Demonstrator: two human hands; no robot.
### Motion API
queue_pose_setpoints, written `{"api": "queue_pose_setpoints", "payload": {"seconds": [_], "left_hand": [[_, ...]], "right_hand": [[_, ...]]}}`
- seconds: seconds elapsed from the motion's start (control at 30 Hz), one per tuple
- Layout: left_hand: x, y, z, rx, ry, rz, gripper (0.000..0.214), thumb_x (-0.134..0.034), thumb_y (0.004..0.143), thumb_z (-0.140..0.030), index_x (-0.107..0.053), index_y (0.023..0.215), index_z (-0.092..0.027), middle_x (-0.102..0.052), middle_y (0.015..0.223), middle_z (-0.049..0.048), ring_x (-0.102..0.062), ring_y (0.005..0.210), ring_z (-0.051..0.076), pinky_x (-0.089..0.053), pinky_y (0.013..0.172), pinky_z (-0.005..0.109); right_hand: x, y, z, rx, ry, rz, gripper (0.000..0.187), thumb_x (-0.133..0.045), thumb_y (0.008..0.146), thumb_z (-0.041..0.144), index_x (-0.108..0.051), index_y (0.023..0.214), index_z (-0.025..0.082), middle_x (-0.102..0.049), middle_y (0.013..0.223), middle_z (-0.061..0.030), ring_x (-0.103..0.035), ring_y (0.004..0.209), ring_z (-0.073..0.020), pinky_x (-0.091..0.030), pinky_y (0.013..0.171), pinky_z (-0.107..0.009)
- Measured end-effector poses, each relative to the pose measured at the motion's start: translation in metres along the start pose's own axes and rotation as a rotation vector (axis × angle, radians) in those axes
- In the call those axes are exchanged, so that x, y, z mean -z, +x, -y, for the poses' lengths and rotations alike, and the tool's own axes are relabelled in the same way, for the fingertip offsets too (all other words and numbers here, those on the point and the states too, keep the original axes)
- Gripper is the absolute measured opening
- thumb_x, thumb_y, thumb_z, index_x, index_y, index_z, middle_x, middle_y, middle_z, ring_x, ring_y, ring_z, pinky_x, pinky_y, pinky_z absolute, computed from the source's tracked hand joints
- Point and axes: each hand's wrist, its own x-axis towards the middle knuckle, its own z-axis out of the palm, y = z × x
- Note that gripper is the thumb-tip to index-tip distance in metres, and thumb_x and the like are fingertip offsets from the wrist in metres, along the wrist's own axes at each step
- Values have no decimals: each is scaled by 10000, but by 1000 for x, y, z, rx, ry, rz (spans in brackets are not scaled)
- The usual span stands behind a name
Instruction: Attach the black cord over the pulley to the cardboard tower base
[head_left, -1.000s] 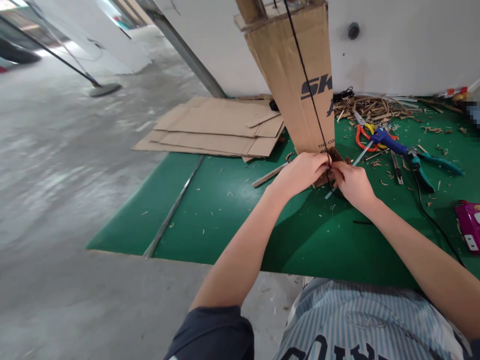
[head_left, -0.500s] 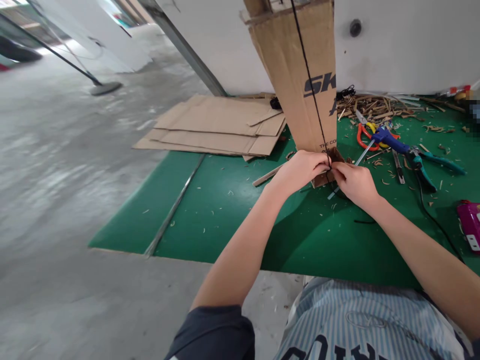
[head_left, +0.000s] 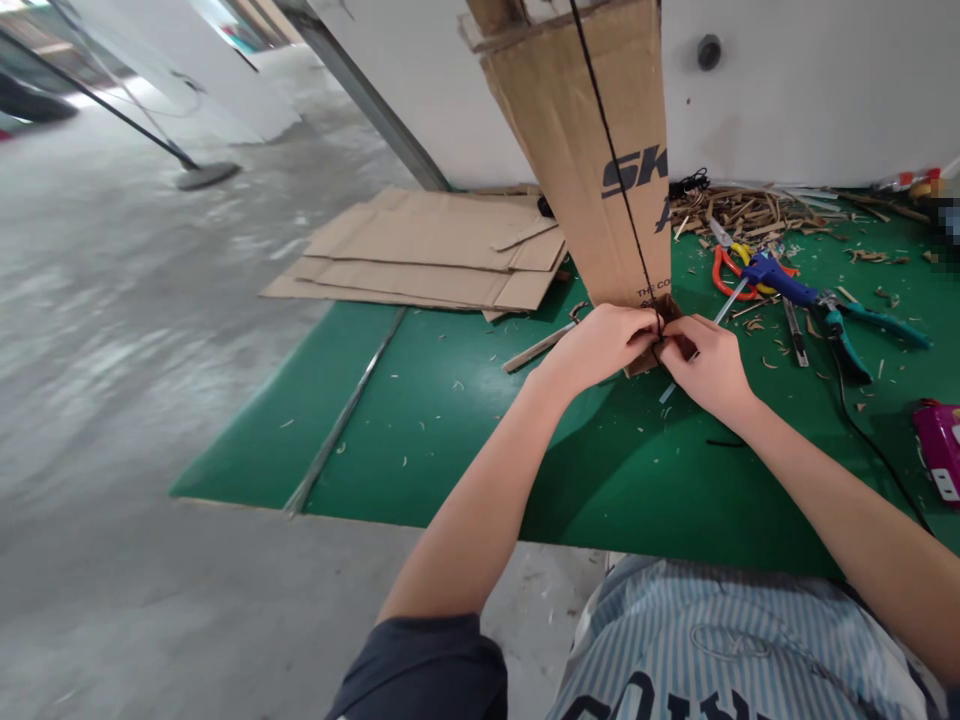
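Note:
A tall cardboard structure [head_left: 600, 130] with dark printed letters stands on the green tabletop [head_left: 457, 420]. Down its front runs a taut black cord [head_left: 616, 160], reaching my fingers near the base. My left hand [head_left: 611, 345] pinches the cord from the left, its fingertips closed. Close against it, my right hand [head_left: 709, 362] also has its fingers pinched on the cord, just in front of the small cardboard base. The exact shape of the cord between the fingertips is partly hidden. Beneath the right hand, a clear glue stick pokes out.
Flat cardboard sheets [head_left: 435, 240] lie at the back left. To the right are a blue glue gun [head_left: 780, 280], red-handled scissors [head_left: 726, 275], teal pliers [head_left: 847, 345], a utility knife [head_left: 796, 335] and a magenta power strip [head_left: 937, 450]. Cardboard scraps [head_left: 750, 215] are heaped by the wall.
The top of the cardboard structure leans slightly more to the left. My right fingers have curled and shifted a little left, while my left hand stays nearly in place.

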Motion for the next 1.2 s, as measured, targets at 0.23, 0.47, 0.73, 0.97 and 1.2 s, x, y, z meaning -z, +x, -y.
{"api": "queue_pose_setpoints", "payload": {"seconds": [0.23, 0.47, 0.73, 0.97, 1.2], "left_hand": [[1, -1, -6, 10, -6, -12, 134, -559, 852, -112, -678, 844, -174, -728, 833, 38, -649, 742, 169, -448, 675, 276], [4, -3, -8, -8, -122, -3, 113, -564, 855, -154, -655, 790, -170, -697, 765, 17, -616, 677, 141, -441, 635, 261], [6, -3, -8, -36, -167, 9, 130, -554, 830, -125, -660, 771, -172, -692, 740, 5, -598, 654, 123, -437, 621, 243], [4, -1, -9, -16, -80, -19, 96, -567, 782, -128, -643, 763, -184, -689, 760, 0, -613, 687, 141, -464, 657, 263], [-5, 1, -12, 52, 68, -27, 30, -617, 790, -184, -637, 813, -184, -711, 802, 37, -652, 734, 197, -464, 652, 307]], "right_hand": [[-1, 5, 5, -204, 208, -27, 87, -514, 743, 176, -568, 694, 222, -601, 723, -20, -567, 658, -161, -486, 653, -312], [2, 6, 5, -59, 69, 0, 101, -483, 754, 159, -514, 684, 225, -609, 734, -40, -561, 682, -167, -458, 677, -318], [8, 2, 4, 37, -142, 104, 96, -472, 784, 177, -502, 701, 216, -586, 762, -51, -505, 656, -157, -381, 599, -301], [14, -1, 8, 136, -515, 185, 219, -433, 864, 242, -634, 854, 154, -602, 878, -90, -380, 521, -111, -218, 487, -317], [13, 0, 0, 79, -356, 109, 187, -446, 871, 207, -629, 857, 169, -622, 901, -79, -523, 654, -153, -347, 549, -302]]}}
